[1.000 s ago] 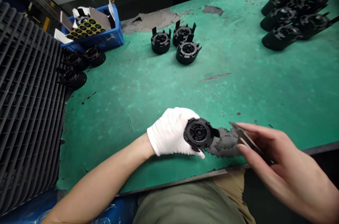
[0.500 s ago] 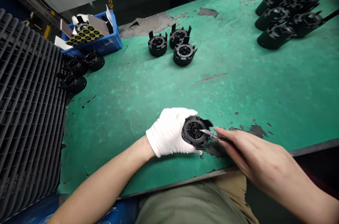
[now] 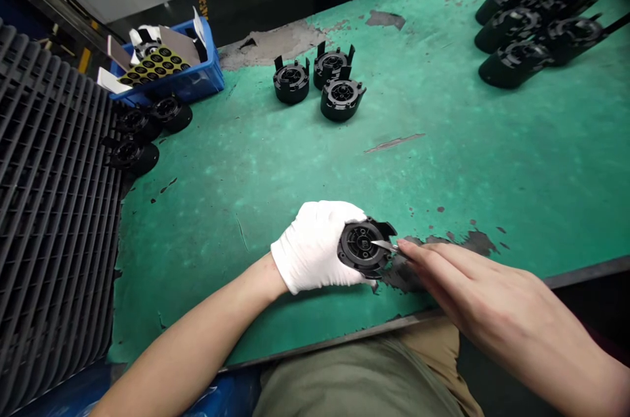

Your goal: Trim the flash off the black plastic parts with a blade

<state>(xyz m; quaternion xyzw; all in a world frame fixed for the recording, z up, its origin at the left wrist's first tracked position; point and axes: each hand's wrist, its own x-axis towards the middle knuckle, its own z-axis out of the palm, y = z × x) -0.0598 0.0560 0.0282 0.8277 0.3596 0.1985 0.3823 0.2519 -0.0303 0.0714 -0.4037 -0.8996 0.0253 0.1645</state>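
Observation:
My left hand [image 3: 319, 246], in a white glove, is wrapped round a round black plastic housing [image 3: 357, 247] near the table's front edge. The housing's ribbed face, with a ring and small holes in the middle, is turned up towards me. Bare, my right hand [image 3: 485, 292] pinches a thin, pointed metal blade like a craft knife [image 3: 386, 245]. Its tip lies over the middle of the housing; whether it touches cannot be made out. Most of the knife's handle is hidden by my fingers.
Three similar black housings [image 3: 340, 100] stand beyond my hands on the green table [image 3: 275, 161]. Several taller ones [image 3: 512, 64] are at the far right. At the left are more housings [image 3: 132, 153], a blue bin [image 3: 199, 79] with a yellow sticker sheet [image 3: 157, 65], and stacked grey grid trays [image 3: 49, 207].
My right hand has rolled over slightly, with its fingers closer together round the knife. The blade tip stays over the housing's middle. My left hand keeps its hold.

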